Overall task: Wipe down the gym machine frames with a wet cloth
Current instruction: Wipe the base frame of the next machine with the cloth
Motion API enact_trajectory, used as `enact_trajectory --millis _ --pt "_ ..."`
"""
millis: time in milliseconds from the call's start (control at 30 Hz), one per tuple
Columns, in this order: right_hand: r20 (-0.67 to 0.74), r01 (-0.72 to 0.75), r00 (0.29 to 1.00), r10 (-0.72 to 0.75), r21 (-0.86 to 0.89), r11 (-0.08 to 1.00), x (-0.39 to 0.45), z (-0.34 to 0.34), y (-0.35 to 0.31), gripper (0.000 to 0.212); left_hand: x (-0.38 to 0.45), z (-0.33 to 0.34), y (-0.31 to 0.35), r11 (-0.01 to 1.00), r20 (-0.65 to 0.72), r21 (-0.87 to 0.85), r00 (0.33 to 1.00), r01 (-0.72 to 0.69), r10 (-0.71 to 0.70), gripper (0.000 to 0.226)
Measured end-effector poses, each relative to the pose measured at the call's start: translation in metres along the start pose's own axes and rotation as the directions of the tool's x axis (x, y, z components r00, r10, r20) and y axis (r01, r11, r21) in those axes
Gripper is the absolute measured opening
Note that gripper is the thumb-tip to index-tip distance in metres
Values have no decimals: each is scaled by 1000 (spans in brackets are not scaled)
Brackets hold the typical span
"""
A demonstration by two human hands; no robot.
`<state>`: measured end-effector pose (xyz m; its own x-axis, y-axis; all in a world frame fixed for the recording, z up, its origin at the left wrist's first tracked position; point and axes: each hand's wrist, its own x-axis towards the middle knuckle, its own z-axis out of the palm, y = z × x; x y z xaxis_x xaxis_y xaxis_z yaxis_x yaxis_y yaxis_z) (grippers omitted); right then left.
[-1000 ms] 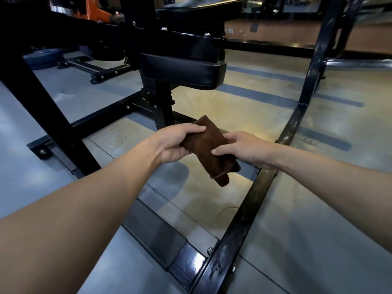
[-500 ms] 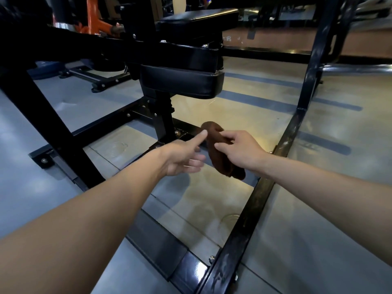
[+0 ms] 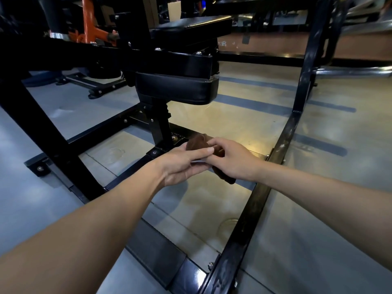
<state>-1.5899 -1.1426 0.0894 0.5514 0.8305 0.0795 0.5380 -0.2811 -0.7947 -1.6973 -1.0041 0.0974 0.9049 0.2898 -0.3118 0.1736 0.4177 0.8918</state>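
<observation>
At the centre of the frame both hands meet on the brown cloth (image 3: 196,143), held above the floor (image 3: 318,230). The right hand (image 3: 232,161) grips it with curled fingers; the left hand (image 3: 182,164) pinches its near edge. The black machine frame (image 3: 254,206) runs diagonally just beneath, with the seat pad (image 3: 176,88) above.

Two bare forearms and hands, nothing worn.
The left hand (image 3: 182,164) and right hand (image 3: 231,160) carry no gloves, rings, watch or sleeves; fingernails are short.
</observation>
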Motion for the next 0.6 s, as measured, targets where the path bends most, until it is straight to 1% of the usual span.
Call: enact_trajectory --millis 67,100,133,167,233,267,300,333,367,400,433,467,500,533,600 --pt "1 95 995 -95 -11 995 0 2 3 5 -2 -4 1 999 26 -34 1000 7 -7 43" --pt "6 136 991 -136 -44 990 1 1 3 6 -3 -6 2 999 38 -36 999 11 -10 46" --pt "13 131 991 -131 -55 990 3 1 3 11 -4 -7 2 1000 49 -27 999 15 -13 46" --pt "25 69 997 -68 -20 997 4 0 1 14 -3 -7 2 1000 52 -12 998 20 -20 41" --pt "72 -97 994 87 148 984 5 2 -2 14 0 -5 0 999 0 32 999 34 -34 24" --pt "81 -150 987 137 201 968 5 4 -3 11 2 -3 -1 997 -43 66 999 32 -29 18" --pt "80 -175 984 161 218 960 5 6 -4 8 4 -2 -1 994 -79 110 997 24 -15 15" --pt "88 -191 981 175 235 953 4 7 -3 14 6 -1 -2 988 -100 153 995 14 1 15" --pt "109 -205 977 183 245 948 4 7 -2 26 8 0 -3 983 -106 181 994 6 13 17" --pt "137 -221 972 193 226 949 4 5 -1 40 9 0 -4 982 -104 188 994 -1 21 20" --pt "162 -228 966 202 162 960 4 2 2 54 7 0 -6 985 -105 175 994 -3 21 23" --pt "171 -223 963 209 68 972 3 -1 3 66 6 -1 -7 987 -104 160 994 -4 21 23" --pt "171 -203 964 204 -21 979 0 -2 6 72 3 0 -8 989 -99 145 995 -2 16 21" --pt "167 -165 969 181 -107 981 -3 -3 9 73 1 1 -9 990 -94 138 995 1 12 19" --pt "155 -46 984 87 -254 966 -15 -5 16 58 -4 6 -12 987 -89 163 996 5 10 20"
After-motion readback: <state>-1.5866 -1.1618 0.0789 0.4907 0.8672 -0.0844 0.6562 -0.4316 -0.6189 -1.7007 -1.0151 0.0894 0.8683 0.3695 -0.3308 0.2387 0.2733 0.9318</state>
